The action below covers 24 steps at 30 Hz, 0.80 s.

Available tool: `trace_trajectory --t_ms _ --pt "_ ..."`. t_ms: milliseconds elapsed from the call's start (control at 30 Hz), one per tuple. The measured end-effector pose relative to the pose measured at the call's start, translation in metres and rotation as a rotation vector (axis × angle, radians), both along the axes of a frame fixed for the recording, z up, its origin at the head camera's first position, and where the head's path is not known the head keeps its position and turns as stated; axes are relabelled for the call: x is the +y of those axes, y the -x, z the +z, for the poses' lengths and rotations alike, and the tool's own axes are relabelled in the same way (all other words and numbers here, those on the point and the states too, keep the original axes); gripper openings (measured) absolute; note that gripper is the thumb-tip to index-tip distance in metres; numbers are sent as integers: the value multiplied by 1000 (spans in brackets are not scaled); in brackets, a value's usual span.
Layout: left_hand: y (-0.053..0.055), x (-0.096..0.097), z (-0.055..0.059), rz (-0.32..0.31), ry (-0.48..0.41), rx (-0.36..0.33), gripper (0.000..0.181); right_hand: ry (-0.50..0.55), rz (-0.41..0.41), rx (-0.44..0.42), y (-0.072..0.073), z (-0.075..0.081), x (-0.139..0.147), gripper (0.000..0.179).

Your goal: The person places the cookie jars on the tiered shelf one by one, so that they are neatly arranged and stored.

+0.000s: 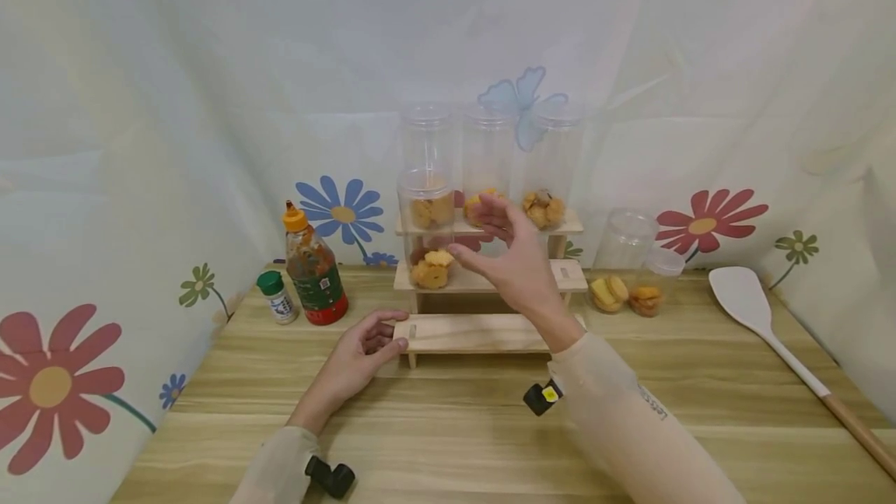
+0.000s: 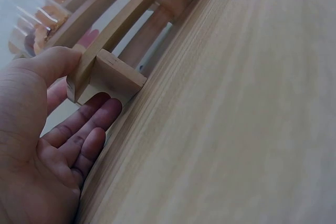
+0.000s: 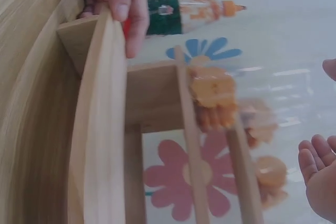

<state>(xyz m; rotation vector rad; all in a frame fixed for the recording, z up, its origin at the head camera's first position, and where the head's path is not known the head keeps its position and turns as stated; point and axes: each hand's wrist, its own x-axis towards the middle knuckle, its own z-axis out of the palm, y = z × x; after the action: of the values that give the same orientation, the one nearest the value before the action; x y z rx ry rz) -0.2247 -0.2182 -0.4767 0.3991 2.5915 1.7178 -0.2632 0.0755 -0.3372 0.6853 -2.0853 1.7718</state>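
Pale wood: one three-tier rack (image 1: pixel 472 280), standing on the table (image 1: pixel 420 426), the left end of its lowest board (image 1: pixel 476 333) pinched by the left hand (image 1: pixel 367 352). We list the right hand (image 1: pixel 514 259) as raised, thumb and fingers spread apart, beside a clear jar (image 1: pixel 427 228) with cookies (image 1: pixel 430 271) on the middle tier. We count three top-tier jars (image 1: pixel 486 146), two right-hand jars (image 1: pixel 623 251), one sauce bottle (image 1: pixel 316 278) and one green-capped shaker (image 1: pixel 278 302) at left.

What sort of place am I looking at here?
Perhaps a kitchen counter, or one staged to look like it: there are clear jars of cookies, a sauce bottle and a long spatula.
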Motion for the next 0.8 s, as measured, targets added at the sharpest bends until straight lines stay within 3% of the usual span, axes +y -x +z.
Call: trace_trajectory --t_ms 267,533,800 --pt "4 1 -4 -3 -4 11 43 81 -53 55 -18 4 49 78" --pt "3 0 -4 -2 -5 4 44 48 -150 73 -29 1 94 82" --pt "2 0 -3 13 -8 -1 44 9 -352 104 -37 9 138 85"
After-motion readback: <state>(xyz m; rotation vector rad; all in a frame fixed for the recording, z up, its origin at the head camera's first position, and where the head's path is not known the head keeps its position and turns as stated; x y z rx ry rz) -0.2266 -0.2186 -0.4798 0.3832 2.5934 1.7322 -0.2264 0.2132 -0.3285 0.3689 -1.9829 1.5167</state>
